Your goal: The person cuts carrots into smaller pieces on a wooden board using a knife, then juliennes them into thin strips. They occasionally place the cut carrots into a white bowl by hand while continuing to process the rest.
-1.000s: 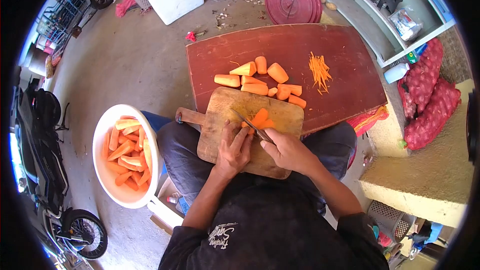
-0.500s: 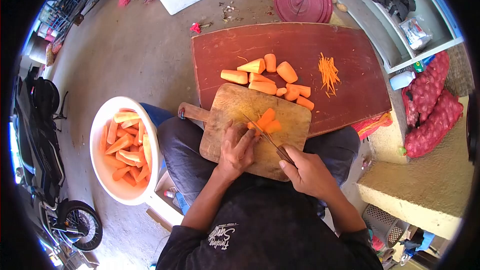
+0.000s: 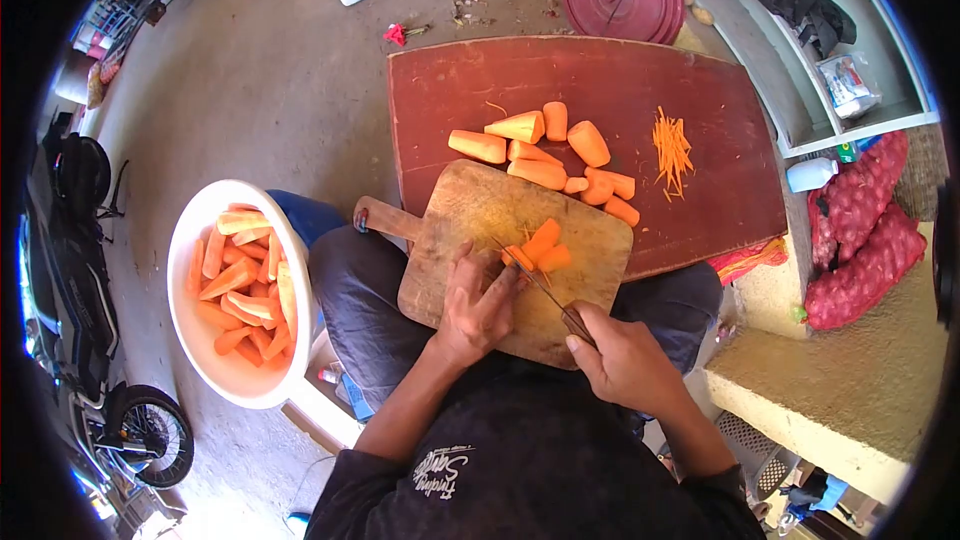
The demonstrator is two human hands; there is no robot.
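Note:
A wooden chopping board (image 3: 465, 208) lies across my lap, its handle pointing left. My left hand (image 3: 476, 302) rests on it with bent fingers, pinning a piece of carrot (image 3: 515, 257) that they partly hide. My right hand (image 3: 630, 360) is wrapped around the handle of a knife (image 3: 545, 289), whose thin blade slants up and left against the carrot, close to my left fingertips. Cut carrot slices (image 3: 545, 237) lie just beyond the blade. Past the board, several peeled carrot chunks (image 3: 538, 173) sit on a red wooden board (image 3: 440, 80), with a small heap of carrot shreds (image 3: 673, 152) to their right.
At my left stands a white tub (image 3: 183, 340) of peeled carrots. Net bags of red onions (image 3: 868, 265) rest on a ledge (image 3: 800, 390) at the right, below a pale shelf unit (image 3: 790, 100). A motorcycle (image 3: 90, 320) is parked far left.
The whole view has shifted slightly. Both hands keep nearly the same places on the chopping board, with the knife still at the carrot beside my left fingers.

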